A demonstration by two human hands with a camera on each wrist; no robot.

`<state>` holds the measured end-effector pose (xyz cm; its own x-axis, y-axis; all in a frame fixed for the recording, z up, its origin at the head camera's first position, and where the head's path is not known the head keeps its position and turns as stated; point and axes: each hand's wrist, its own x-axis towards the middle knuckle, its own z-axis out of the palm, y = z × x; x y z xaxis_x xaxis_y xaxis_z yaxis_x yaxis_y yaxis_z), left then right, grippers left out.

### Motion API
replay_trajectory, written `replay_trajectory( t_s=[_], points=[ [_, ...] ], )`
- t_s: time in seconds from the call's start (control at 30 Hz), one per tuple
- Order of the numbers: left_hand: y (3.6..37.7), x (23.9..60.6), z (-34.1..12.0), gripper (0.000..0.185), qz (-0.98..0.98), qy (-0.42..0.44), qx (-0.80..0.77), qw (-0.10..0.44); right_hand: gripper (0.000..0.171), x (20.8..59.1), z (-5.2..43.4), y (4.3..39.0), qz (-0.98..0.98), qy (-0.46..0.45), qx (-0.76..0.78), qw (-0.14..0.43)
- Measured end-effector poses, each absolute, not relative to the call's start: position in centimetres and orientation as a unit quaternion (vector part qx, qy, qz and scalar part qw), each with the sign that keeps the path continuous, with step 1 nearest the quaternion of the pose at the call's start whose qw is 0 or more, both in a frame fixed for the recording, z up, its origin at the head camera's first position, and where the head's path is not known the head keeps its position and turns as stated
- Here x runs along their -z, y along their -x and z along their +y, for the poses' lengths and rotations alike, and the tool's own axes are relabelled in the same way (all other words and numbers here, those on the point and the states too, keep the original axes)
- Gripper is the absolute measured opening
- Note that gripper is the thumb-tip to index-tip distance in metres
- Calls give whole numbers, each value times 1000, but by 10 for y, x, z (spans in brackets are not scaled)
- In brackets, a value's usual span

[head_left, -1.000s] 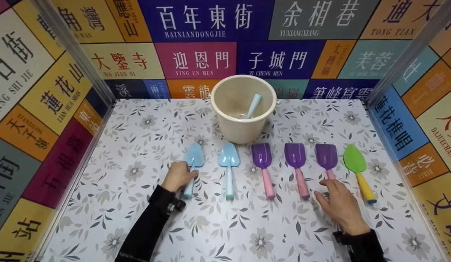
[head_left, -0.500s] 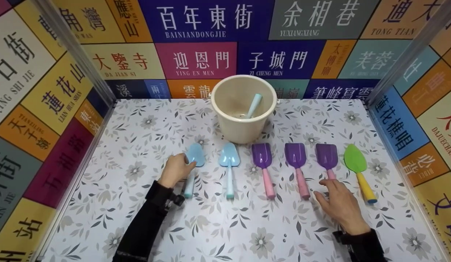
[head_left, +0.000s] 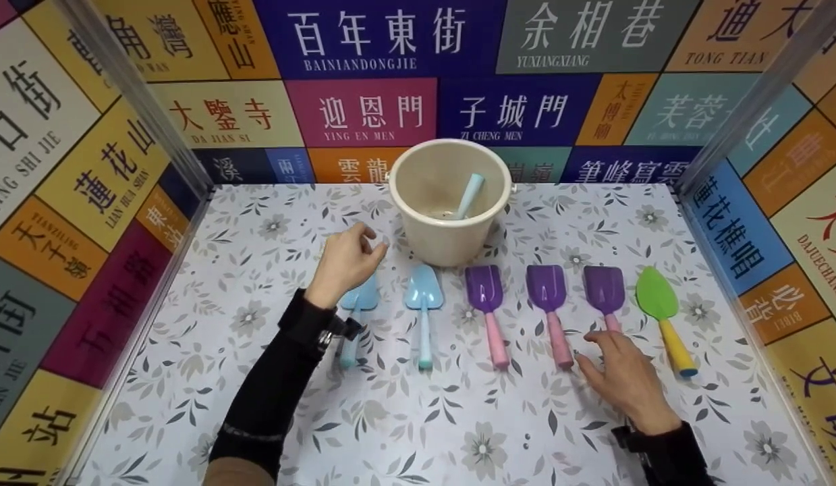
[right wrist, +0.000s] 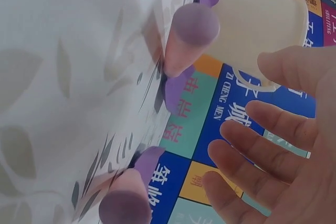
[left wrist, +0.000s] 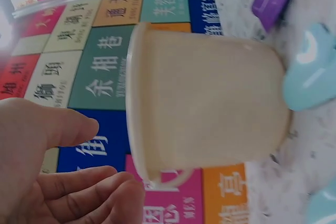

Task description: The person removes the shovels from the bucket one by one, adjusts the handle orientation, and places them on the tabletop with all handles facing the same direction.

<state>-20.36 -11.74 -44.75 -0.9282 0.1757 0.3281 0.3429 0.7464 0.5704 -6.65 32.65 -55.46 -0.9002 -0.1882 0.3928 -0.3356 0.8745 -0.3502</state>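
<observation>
In the head view my left hand (head_left: 347, 263) hovers over the leftmost light-blue toy shovel (head_left: 352, 337), left of a cream bucket (head_left: 448, 236). Its fingers are loosely bent and hold nothing; the left wrist view shows thumb and fingers apart beside the bucket (left wrist: 210, 98). The hand partly covers that shovel's blade. Inside the bucket leans a pale blue handle (head_left: 469, 196). My right hand (head_left: 623, 374) sits low at the right, fingers spread in the right wrist view, near the pink handle of a purple shovel (head_left: 604, 290). It grips nothing.
A second light-blue shovel (head_left: 424, 297), two more purple shovels, one being the middle purple shovel (head_left: 546, 287), and a green trowel with a yellow handle (head_left: 660, 297) lie in the row. Printed panels (head_left: 364, 111) enclose the flower-patterned table (head_left: 391, 432) at the back and sides.
My left hand has moved up from the leftmost blue shovel, away from its handle and toward the bucket. The shovel stays on the table. The right hand barely shifts.
</observation>
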Motion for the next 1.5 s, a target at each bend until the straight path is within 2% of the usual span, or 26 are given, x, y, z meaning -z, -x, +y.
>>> replay_trajectory(
  t_s=[0.2, 0.57, 0.83, 1.17, 1.33, 1.5],
  points=[
    [225, 411, -91, 34, -923, 150, 335, 117, 32, 556, 316, 69, -949, -159, -195, 191],
    [272, 375, -44, 57, -929, 123, 349, 24, 33, 557, 308, 76, -919, -238, -177, 261],
    [304, 379, -13, 63, -941, 110, 320, -27, 29, 554, 304, 77, -916, -240, -179, 268],
    [328, 391, 11, 64, -920, 74, 374, -93, 31, 556, 304, 75, -916, -238, -173, 271],
    [333, 399, 22, 61, -917, 43, 383, -105, 33, 556, 306, 73, -919, -239, -174, 260],
    [343, 411, 39, 49, -936, 24, 339, -86, 33, 555, 308, 70, -920, -237, -177, 258]
  ],
)
